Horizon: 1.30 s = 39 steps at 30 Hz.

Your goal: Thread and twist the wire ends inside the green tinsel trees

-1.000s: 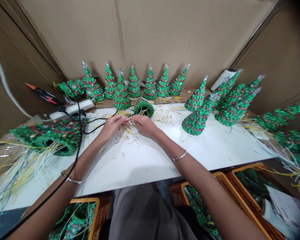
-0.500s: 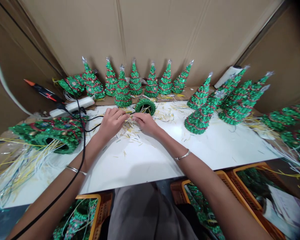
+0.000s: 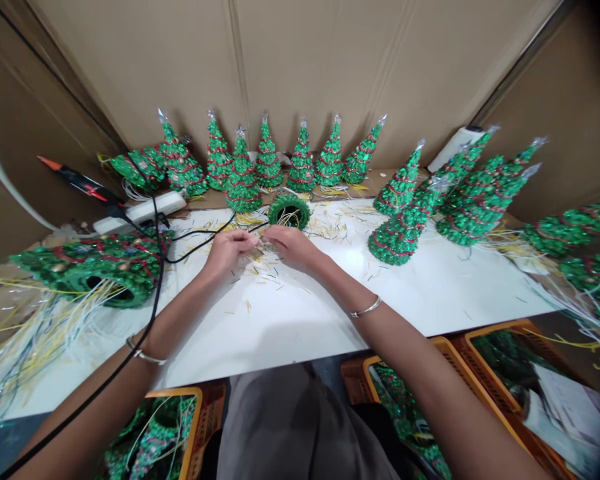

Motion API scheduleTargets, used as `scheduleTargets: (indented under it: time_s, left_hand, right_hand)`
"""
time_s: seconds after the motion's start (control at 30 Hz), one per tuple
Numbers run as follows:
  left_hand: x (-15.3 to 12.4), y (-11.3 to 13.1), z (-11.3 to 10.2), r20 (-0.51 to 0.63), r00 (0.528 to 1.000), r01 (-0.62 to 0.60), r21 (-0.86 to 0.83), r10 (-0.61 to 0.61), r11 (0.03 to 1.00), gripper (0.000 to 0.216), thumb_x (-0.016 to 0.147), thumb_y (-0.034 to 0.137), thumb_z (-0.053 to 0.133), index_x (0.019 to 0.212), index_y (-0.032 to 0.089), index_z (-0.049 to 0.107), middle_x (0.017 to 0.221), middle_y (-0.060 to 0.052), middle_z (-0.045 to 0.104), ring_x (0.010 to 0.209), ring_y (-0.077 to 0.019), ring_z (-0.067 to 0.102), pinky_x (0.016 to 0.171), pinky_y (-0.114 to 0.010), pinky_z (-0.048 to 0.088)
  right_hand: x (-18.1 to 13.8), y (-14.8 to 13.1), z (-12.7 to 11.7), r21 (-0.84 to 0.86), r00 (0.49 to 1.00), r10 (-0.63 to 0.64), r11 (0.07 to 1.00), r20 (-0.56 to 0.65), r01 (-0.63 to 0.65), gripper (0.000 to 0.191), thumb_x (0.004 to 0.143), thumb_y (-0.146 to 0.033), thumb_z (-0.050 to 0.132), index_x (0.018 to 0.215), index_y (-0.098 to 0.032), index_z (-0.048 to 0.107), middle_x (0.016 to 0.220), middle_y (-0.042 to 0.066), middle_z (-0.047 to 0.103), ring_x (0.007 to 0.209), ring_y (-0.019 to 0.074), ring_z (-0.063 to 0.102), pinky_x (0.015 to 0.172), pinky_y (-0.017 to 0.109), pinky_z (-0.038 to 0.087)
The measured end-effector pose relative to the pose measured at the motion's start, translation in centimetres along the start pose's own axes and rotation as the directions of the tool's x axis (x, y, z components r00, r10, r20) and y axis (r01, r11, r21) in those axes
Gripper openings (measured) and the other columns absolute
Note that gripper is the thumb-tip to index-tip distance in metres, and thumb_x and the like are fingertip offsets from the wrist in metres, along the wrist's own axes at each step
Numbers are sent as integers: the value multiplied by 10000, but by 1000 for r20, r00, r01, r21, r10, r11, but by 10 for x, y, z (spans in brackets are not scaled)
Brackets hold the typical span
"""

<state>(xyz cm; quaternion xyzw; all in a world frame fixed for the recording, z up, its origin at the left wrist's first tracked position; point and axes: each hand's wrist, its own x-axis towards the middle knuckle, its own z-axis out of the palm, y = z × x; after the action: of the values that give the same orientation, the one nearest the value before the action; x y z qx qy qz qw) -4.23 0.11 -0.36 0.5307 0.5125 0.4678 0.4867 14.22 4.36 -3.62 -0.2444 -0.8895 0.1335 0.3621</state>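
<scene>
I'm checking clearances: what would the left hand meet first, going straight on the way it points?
Most likely the right hand, which sits just ahead, though depth is hard to judge here.

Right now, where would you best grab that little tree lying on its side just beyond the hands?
Probably by its outer base rim, coming from the right. The small green tree lies on its side, hollow round base facing the camera, wires showing in the opening; another tree stands close on its left.
</scene>
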Motion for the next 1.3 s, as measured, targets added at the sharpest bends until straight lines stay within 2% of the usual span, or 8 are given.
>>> scheduleTargets:
  time_s: [0.13, 0.3, 0.4, 0.5, 0.63, 0.87, 1.13, 1.3]
  left_hand:
    - [2, 2, 4, 153, 932, 362, -425, -329, 830, 87, 740, 53, 619, 669, 100, 635, 631, -26, 525, 513, -59, 415, 445, -174, 292]
    - [-1, 9, 7, 308, 860, 510, -560, -408, 653, 214, 858, 71, 509, 665, 120, 589, 568, -1, 429, 486, -67, 388, 443, -170, 323]
    - [-3, 12, 5, 178, 931, 365, -417, -319, 832, 162, 844, 106, 546, 704, 126, 626, 618, -10, 499, 525, -78, 423, 498, -198, 360]
    - [-7, 13, 1, -22, 997, -71, 38, 72, 997, 86, 824, 221, 626, 796, 155, 673, 777, -34, 616, 697, -137, 537, 657, -256, 440]
    - [-10, 11, -7, 91, 788, -520, 628, 608, 580, 198, 896, 321, 555, 995, 209, 685, 1028, -75, 637, 1012, -236, 564, 907, -375, 428]
    - [-3, -2, -14, 265, 629, -565, 802, 730, 195, 206, 925, 318, 544, 1068, 222, 656, 1058, -116, 637, 1038, -275, 557, 891, -421, 391]
    - [3, -3, -18, 231, 632, -574, 781, 739, 247, 198, 944, 355, 529, 951, 232, 684, 993, -98, 668, 977, -252, 563, 849, -399, 381]
    - [-4, 3, -8, 53, 807, -492, 611, 588, 620, 187, 891, 357, 590, 832, 198, 668, 842, -54, 647, 813, -201, 552, 783, -346, 410]
  right_hand:
    - [1, 3, 4, 38, 1000, 11, 999, -24, -10, 287, 1006, -205, 391, 1073, -125, 659, 1052, 123, 699, 973, 171, 641, 879, 299, 486]
    - [3, -2, 7, 102, 996, 68, 993, -54, -62, 299, 1012, -263, 398, 1062, -139, 665, 1061, 120, 701, 988, 179, 637, 885, 306, 483]
    - [3, -7, 6, 161, 989, 124, 981, -83, -109, 288, 1004, -260, 414, 1024, -138, 674, 1040, 105, 706, 957, 164, 635, 867, 272, 467]
    - [4, -9, 6, 190, 979, 184, 968, -94, -163, 275, 995, -262, 427, 966, -143, 673, 948, 70, 704, 857, 147, 615, 801, 245, 450]
    - [5, -7, 5, 197, 969, 226, 959, -97, -204, 292, 995, -297, 423, 891, -142, 649, 789, 25, 652, 718, 129, 549, 703, 227, 413]
    - [5, -9, 4, 244, 959, 264, 941, -99, -234, 319, 996, -356, 423, 874, -146, 629, 709, 2, 584, 666, 125, 505, 653, 219, 393]
    - [5, -8, 4, 258, 961, 264, 937, -86, -235, 330, 995, -368, 423, 880, -146, 638, 678, -13, 559, 624, 114, 482, 621, 214, 382]
    - [5, -7, 3, 248, 965, 251, 942, -72, -227, 326, 994, -347, 424, 901, -139, 657, 721, 6, 603, 662, 122, 510, 659, 225, 398]
